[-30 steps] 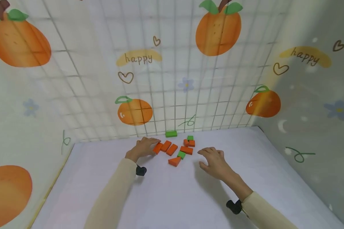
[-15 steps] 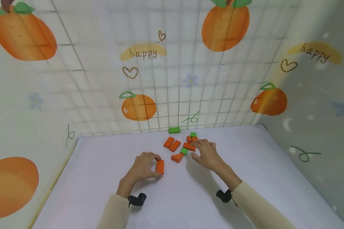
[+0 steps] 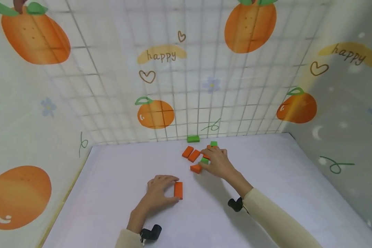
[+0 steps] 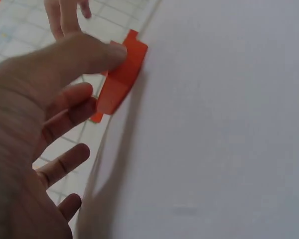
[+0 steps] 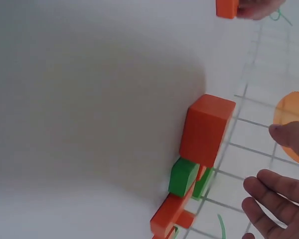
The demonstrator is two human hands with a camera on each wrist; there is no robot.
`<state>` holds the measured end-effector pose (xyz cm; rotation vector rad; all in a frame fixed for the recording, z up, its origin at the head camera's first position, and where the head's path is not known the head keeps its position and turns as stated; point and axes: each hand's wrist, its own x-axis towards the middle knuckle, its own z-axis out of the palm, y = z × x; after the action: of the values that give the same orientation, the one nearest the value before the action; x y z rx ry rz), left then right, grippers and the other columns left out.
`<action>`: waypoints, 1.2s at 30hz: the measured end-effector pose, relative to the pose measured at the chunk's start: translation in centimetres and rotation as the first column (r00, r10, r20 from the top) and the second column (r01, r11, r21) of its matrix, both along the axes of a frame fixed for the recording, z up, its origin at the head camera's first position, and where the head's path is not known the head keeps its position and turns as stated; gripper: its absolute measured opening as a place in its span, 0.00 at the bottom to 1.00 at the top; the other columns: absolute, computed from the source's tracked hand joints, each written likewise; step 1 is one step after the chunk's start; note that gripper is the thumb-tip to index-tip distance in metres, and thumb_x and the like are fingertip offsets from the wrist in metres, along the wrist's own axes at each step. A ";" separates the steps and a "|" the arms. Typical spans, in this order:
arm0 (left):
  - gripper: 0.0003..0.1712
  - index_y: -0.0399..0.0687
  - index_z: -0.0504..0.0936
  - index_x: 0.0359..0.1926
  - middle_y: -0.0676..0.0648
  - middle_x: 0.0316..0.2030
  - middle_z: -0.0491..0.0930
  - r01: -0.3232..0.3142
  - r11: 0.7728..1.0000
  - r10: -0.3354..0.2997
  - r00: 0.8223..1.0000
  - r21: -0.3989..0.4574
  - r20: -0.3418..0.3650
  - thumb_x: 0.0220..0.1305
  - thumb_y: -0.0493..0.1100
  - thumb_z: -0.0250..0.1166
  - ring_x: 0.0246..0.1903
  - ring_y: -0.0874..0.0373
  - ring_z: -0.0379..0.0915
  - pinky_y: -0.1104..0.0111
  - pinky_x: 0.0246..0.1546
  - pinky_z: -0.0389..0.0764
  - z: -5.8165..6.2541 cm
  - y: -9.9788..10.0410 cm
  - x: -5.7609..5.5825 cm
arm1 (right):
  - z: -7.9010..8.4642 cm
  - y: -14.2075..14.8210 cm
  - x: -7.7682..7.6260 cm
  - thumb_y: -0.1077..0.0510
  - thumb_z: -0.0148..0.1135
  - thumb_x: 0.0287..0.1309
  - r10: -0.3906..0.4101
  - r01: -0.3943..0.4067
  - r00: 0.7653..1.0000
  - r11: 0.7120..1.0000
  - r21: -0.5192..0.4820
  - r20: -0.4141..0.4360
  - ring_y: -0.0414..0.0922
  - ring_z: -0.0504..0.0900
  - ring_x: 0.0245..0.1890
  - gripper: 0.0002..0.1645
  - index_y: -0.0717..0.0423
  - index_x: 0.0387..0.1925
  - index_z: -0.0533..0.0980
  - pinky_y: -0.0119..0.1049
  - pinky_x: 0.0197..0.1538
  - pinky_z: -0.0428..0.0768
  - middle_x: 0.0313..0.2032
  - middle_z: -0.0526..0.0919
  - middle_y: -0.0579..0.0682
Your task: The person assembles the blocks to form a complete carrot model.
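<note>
Left hand [image 3: 159,194]: an orange block [image 3: 178,190] is pinched between thumb and bent fingers, set at its two ends.
Orange block: held in front of the other blocks [image 3: 194,155], apart from them; contact with the table [image 3: 117,172] cannot be told.
Right hand [image 3: 217,163]: held over those blocks, fingers parted, thumb apart.
Wall [image 3: 111,113]: a green block [image 3: 193,139] is placed near its foot.
</note>
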<state>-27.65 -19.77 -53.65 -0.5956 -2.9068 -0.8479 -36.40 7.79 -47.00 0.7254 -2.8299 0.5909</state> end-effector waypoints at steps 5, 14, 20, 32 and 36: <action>0.30 0.68 0.81 0.60 0.69 0.61 0.71 0.030 0.991 -0.027 0.999 0.131 -0.026 0.54 0.59 0.75 0.62 0.63 0.58 0.50 0.59 0.53 -1.4 -0.8 0.3 | -0.1 -2.9 -3.2 0.40 0.70 0.57 -0.042 0.039 0.998 0.997 0.064 0.050 0.51 0.71 0.58 0.32 0.52 0.59 0.79 0.53 0.53 0.63 0.57 0.79 0.49; 0.29 0.66 0.83 0.60 0.66 0.60 0.75 0.071 0.980 -0.052 0.993 0.183 -0.104 0.56 0.60 0.74 0.61 0.58 0.59 0.47 0.59 0.54 -2.0 -0.9 0.3 | -0.3 -5.5 -6.7 0.37 0.71 0.55 -0.109 0.085 0.987 0.978 0.192 0.118 0.52 0.69 0.59 0.38 0.54 0.61 0.77 0.55 0.56 0.63 0.59 0.78 0.51; 0.30 0.66 0.83 0.60 0.66 0.60 0.75 0.054 0.979 -0.038 0.996 0.194 -0.086 0.55 0.60 0.75 0.60 0.59 0.61 0.47 0.60 0.55 -2.0 -1.1 0.6 | -1.6 -6.7 -7.7 0.38 0.71 0.55 -0.114 0.080 0.985 0.968 0.239 0.131 0.51 0.71 0.52 0.32 0.55 0.52 0.80 0.54 0.54 0.64 0.50 0.80 0.51; 0.29 0.65 0.83 0.59 0.64 0.59 0.76 0.069 0.986 -0.044 0.986 0.152 -0.161 0.55 0.59 0.75 0.59 0.58 0.63 0.47 0.58 0.58 -2.3 -1.2 0.7 | 0.7 -5.1 -3.5 0.40 0.74 0.51 0.044 -0.048 0.998 0.993 0.106 0.046 0.52 0.69 0.58 0.34 0.52 0.57 0.80 0.55 0.55 0.64 0.57 0.78 0.51; 0.30 0.67 0.82 0.60 0.67 0.60 0.74 0.065 0.985 -0.045 0.991 0.160 -0.124 0.56 0.61 0.74 0.60 0.60 0.61 0.48 0.60 0.56 -2.3 -1.2 0.5 | 0.8 -3.8 -0.2 0.41 0.75 0.49 0.158 -0.158 0.987 0.984 0.085 0.002 0.50 0.71 0.57 0.33 0.52 0.54 0.81 0.56 0.56 0.63 0.54 0.80 0.49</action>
<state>-27.19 -20.96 -55.94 -0.6892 -2.6920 -1.0085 -36.64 4.00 -46.22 0.9729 -2.8262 0.4926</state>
